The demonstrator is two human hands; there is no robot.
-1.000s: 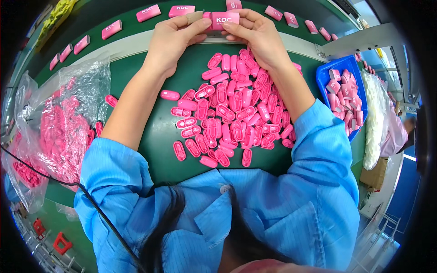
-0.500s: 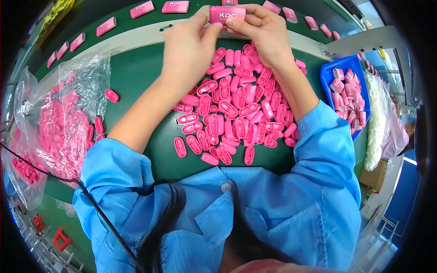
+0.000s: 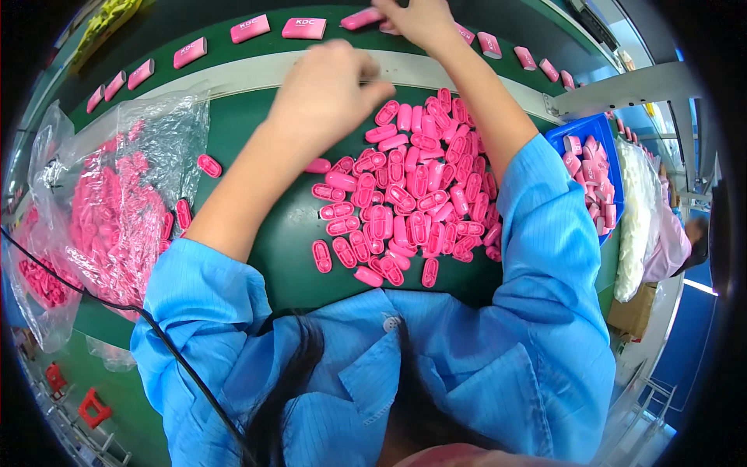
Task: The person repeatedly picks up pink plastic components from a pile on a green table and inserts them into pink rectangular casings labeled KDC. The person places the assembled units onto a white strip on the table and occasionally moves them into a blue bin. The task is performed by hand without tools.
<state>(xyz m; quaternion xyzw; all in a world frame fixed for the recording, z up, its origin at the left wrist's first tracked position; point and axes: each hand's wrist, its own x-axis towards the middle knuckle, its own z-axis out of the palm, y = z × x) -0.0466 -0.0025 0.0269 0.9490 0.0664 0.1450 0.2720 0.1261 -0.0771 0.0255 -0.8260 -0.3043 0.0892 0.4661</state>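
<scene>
At the far edge, my right hand (image 3: 420,22) reaches over the belt, its fingertips closed on the right end of a glossy pink case (image 3: 361,19). Another pink case is partly hidden under that hand. Slightly blurred, my left hand (image 3: 331,87) hovers above the near table by the pale rail, thumb apart from the curled fingers and nothing visible in it. Below and between my forearms lies a heap of small pink oval shells (image 3: 397,187), many with their hollow side up.
Several pink cases (image 3: 250,28) lie spaced along the green belt behind a pale rail (image 3: 257,71). A clear plastic bag (image 3: 117,210) of pink parts is at left, with a black cable crossing it. At right, a blue bin (image 3: 615,156) holds more cases, beside a white bundle (image 3: 634,226).
The case both hands held has moved up and left onto the belt in my right hand. My left hand has let go and drawn back toward me.
</scene>
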